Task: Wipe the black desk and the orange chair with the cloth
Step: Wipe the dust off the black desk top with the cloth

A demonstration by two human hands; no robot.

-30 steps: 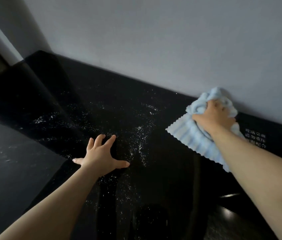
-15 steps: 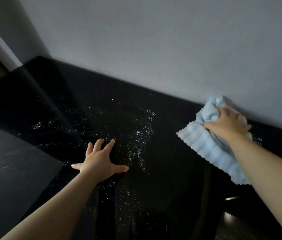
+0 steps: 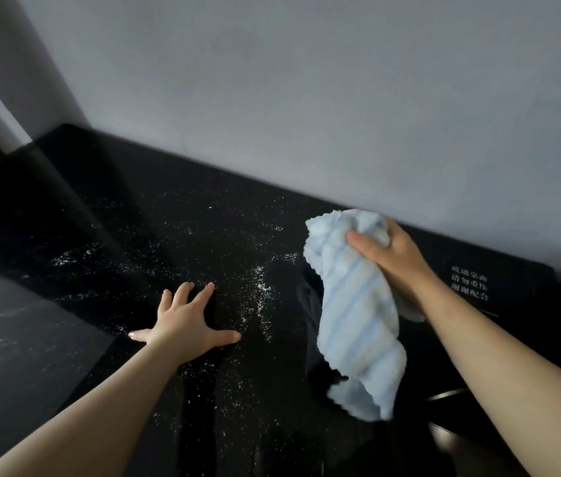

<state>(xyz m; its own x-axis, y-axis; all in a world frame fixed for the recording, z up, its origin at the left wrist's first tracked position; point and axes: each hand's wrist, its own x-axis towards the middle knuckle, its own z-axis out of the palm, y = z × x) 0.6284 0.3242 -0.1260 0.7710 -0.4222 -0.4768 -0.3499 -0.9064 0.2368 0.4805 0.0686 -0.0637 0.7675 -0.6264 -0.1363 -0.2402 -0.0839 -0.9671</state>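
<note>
While a plain grey wall (image 3: 306, 98) fills the top half of the frame, a glossy black bench (image 3: 134, 218) runs diagonally across the lower half, looking hard and slick. No orange chair is in view. A pale blue striped cloth (image 3: 358, 321) hangs right of centre, over the bench. Its top end is bunched in the right hand (image 3: 392, 256), whose fingers and thumb curl round it. The cloth looks light, soft and floppy, so it will likely drape wherever unsupported. A wadded hold in the palm should suit pressing it down. The left hand (image 3: 182, 321) lies at lower centre, fingers spread flat on the bench, holding nothing. White specks (image 3: 258, 287) scatter between the hands. Small white lettering (image 3: 470, 284) marks the bench at the right.
</note>
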